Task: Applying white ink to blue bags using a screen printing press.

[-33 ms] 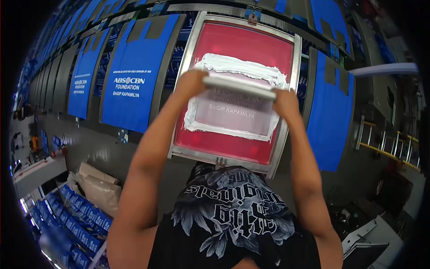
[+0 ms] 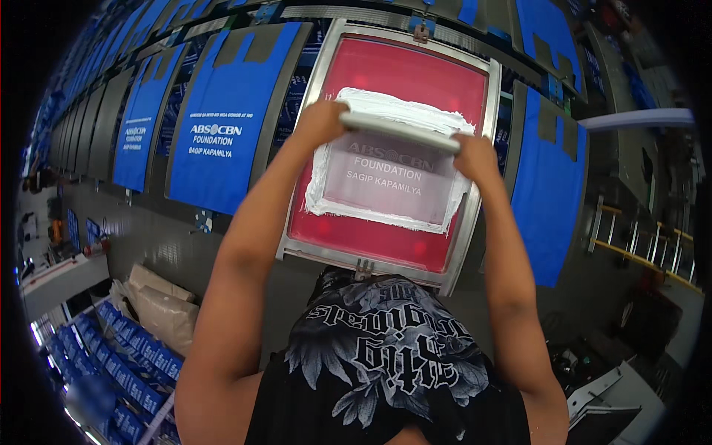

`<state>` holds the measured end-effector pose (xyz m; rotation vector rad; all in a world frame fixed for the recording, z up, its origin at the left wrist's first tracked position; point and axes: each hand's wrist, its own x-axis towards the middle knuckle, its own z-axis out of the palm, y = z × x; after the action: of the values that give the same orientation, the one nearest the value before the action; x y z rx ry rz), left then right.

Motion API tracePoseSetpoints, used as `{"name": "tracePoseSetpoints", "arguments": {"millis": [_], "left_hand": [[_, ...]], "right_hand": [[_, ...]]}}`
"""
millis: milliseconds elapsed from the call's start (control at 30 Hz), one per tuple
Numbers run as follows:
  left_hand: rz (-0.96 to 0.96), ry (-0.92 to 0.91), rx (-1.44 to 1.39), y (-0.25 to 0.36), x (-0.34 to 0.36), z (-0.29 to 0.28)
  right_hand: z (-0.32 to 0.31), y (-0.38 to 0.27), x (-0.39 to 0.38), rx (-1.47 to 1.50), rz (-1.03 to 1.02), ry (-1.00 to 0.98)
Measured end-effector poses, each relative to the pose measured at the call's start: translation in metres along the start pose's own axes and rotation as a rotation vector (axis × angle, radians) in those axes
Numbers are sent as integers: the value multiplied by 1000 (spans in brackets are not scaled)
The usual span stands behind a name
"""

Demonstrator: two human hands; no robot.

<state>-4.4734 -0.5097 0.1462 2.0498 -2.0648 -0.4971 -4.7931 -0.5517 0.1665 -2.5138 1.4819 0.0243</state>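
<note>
A long print table (image 2: 185, 245) is running off toward the far left, lined with blue bags (image 2: 222, 126) laid flat on dark boards, side by side, so each one is waiting in its own slot. Right in front of the person, a metal-framed screen (image 2: 475, 185) with red mesh is lying flat over one board, its near edge just ahead of the person's black printed shirt (image 2: 386, 356). Both arms are stretching out over it: the left hand (image 2: 320, 122) is clenching the left end of a long pale squeegee (image 2: 400, 130) and the right hand (image 2: 475, 157) is clenching the right end, a hand at each end probably to keep the pressure level across the blade. The squeegee is sitting across the far part of the screen's open window, where thick white ink (image 2: 389, 104) is banked up behind it and ridged along the window's sides. Another blue bag (image 2: 549, 193) is lying on the board just right of the screen. Down at the lower left, below the table's near edge, stacks of blue bags (image 2: 126, 371) are piled beside some tan sacks (image 2: 163, 304).
</note>
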Motion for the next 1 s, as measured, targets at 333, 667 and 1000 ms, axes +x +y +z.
{"name": "tracePoseSetpoints", "arguments": {"millis": [333,667,1000], "left_hand": [[150,640,-107,33,-92,-32],[-292,-635,-1204,62,-300,152],[-291,-680,-1315,79,-287,104]], "right_hand": [[-58,42,86,237,-40,-183],[-35,-7,110,-20,-202,-196],[-13,-84,-46,-12,-19,-204]]}}
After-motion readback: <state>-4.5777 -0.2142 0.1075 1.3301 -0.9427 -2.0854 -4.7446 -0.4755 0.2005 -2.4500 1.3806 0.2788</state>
